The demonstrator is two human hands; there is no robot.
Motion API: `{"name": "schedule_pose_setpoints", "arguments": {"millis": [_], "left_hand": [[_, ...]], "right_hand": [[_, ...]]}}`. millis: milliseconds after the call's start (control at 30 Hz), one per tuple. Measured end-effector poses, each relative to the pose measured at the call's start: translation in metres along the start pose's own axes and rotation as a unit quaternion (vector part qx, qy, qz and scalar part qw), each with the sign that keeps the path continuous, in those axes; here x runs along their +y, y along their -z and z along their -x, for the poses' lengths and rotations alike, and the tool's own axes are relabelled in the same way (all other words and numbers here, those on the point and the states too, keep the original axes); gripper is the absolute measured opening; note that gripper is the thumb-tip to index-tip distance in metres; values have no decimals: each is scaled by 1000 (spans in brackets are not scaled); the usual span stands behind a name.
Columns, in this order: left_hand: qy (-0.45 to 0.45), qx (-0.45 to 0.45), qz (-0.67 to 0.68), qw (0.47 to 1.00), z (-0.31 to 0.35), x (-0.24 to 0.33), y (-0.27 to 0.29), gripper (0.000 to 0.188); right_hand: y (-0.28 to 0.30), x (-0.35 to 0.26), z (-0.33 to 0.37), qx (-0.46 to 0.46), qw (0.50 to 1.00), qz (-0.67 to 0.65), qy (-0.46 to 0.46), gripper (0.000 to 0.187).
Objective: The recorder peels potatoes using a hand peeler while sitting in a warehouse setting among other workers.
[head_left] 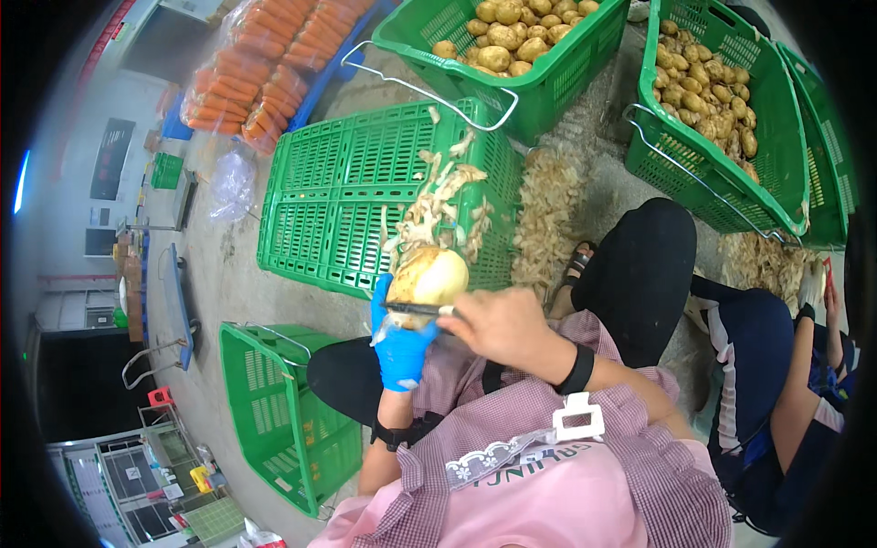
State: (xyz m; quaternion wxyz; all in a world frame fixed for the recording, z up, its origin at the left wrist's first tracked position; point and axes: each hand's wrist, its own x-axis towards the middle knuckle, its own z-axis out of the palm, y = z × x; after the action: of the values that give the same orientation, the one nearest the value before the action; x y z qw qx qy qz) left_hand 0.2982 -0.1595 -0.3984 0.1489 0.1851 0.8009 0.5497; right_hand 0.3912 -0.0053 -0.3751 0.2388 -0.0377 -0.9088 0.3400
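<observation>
My left hand (400, 345), in a blue glove, grips a partly peeled pale potato (429, 274). My right hand (498, 326), bare with a black wristband, holds a dark peeler (416, 310) against the lower side of the potato. Both hands are above an upturned green crate (338, 192), and a heap of peelings (440, 205) lies on the crate just beyond the potato.
Two green baskets of potatoes (512, 36) (708, 96) stand ahead. Bags of carrots (265, 64) lie at the upper left. An empty green basket (274, 411) sits at my left. More peelings (548, 215) cover the floor. Another person (786, 402) sits at my right.
</observation>
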Motion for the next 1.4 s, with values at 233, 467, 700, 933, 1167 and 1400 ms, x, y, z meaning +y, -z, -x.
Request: {"name": "schedule_pose_setpoints", "arguments": {"millis": [233,467,700,933,1167,1400], "left_hand": [[-45,25,-88,995,6,17,-9,85],[-56,-3,-7,998,12,36,-26,78],[-163,32,-138,976,3,18,-41,79],[-97,49,-5,994,-2,-6,-16,86],[-59,56,62,995,-2,-8,-7,81],[-73,41,23,996,1,-22,-9,85]], "right_hand": [[-2,65,-3,42,981,118,-150,26],[2,5,9,6,999,-11,-40,27],[12,47,-1,51,978,137,-151,31],[-3,18,-3,-2,994,11,-105,29],[-10,7,-4,5,996,76,-36,29],[15,31,-13,36,990,95,-98,31]]}}
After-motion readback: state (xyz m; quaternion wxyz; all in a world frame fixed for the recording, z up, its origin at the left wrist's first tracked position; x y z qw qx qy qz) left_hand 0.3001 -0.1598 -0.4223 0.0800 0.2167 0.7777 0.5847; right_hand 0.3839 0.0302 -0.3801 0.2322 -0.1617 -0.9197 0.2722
